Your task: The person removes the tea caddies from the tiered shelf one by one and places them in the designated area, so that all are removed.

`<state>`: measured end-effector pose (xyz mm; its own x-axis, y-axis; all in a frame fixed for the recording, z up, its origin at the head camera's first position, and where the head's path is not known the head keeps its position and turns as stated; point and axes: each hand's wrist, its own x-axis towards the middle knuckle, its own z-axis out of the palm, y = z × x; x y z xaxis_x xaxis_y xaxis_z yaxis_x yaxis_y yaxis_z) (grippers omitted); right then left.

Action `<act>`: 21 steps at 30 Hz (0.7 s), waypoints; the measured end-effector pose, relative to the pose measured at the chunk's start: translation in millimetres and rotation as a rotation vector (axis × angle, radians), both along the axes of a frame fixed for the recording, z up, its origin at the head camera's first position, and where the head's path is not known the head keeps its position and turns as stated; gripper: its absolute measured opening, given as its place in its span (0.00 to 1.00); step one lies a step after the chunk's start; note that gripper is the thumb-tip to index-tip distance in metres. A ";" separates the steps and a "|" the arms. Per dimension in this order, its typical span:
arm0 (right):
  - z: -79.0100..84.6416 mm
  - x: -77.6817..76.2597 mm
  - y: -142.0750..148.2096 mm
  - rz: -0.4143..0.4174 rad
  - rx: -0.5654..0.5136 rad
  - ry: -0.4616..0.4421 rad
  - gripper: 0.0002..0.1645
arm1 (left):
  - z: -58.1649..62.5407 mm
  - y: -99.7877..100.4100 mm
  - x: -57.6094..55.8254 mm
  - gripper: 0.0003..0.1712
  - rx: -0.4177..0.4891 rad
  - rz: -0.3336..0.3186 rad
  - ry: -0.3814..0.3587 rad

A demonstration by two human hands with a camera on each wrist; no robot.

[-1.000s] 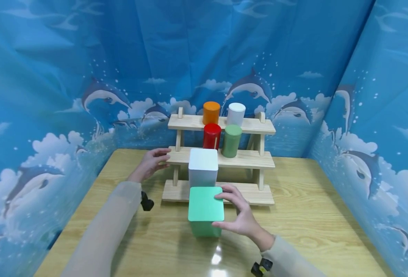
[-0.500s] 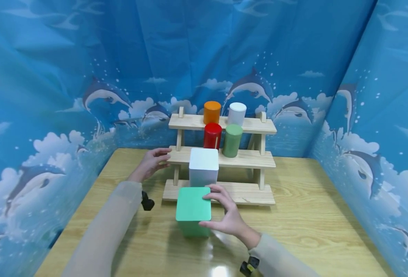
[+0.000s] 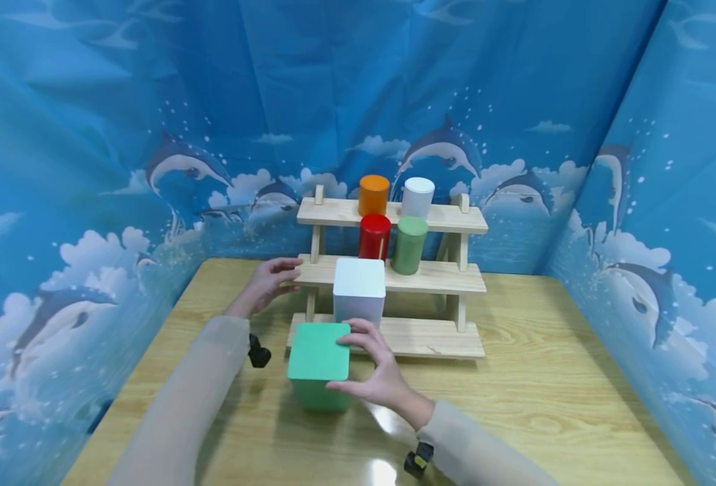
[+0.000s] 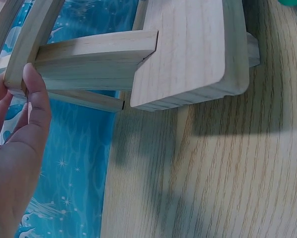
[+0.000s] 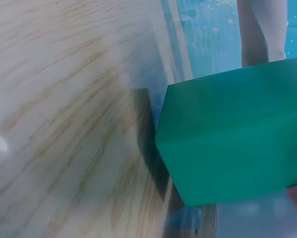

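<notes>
My right hand (image 3: 384,381) grips a green square-topped box (image 3: 318,354) from its right side, thumb on the near face and fingers at the far edge. In the right wrist view the box's lower end (image 5: 208,144) hangs tilted, close over the table, with its shadow beside it. My left hand (image 3: 264,287) pinches the left end of the middle tier of a wooden three-tier display shelf (image 3: 439,339); the left wrist view shows thumb and fingers around that board end (image 4: 27,59). A white square box (image 3: 360,297) stands on the bottom tier, right behind the green box.
Orange (image 3: 373,196) and white (image 3: 418,198) cylinders stand on the top tier. Red (image 3: 374,236) and green (image 3: 410,246) cylinders sit on the middle tier. A blue dolphin-print curtain (image 3: 358,81) closes off the back and sides of the wooden table (image 3: 546,378).
My right hand has carried the green box to the left, in front of the shelf's left half. The left hand keeps its grip on the shelf.
</notes>
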<state>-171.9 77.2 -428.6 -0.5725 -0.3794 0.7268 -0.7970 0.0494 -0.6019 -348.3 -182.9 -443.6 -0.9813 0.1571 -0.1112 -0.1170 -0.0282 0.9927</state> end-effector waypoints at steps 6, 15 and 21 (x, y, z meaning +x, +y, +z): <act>-4.4 -0.2 -10.7 0.013 -0.003 -0.007 0.38 | -0.2 0.3 0.4 0.23 -0.002 0.006 0.001; -9.4 -0.1 -23.5 -0.018 0.000 -0.019 0.38 | 3.7 0.4 0.6 0.24 -0.002 0.002 -0.005; -11.6 1.0 -30.2 -0.034 0.011 -0.078 0.38 | 3.6 0.6 2.3 0.23 -0.006 -0.009 0.009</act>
<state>-171.0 47.0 -440.2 -0.6396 -0.3667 0.6756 -0.7457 0.0825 -0.6612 -346.0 -182.3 -440.1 -0.9808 0.1654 -0.1029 -0.1079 -0.0215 0.9939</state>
